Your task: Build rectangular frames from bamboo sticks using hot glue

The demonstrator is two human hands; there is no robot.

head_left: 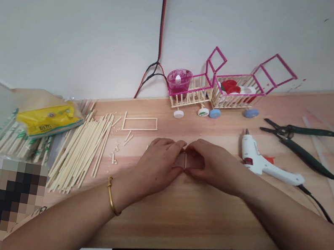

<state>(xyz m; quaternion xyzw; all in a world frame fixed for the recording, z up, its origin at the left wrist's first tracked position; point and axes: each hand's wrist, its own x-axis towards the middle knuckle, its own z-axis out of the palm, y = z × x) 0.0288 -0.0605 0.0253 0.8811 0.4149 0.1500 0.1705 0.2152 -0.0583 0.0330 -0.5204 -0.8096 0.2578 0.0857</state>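
Wooden stick [185, 161] — well inside table edge [185, 245]

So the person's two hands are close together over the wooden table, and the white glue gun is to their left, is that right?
Not quite: the head view shows the left hand and right hand close together over the wooden table, but the white glue gun is to their right, not their left.
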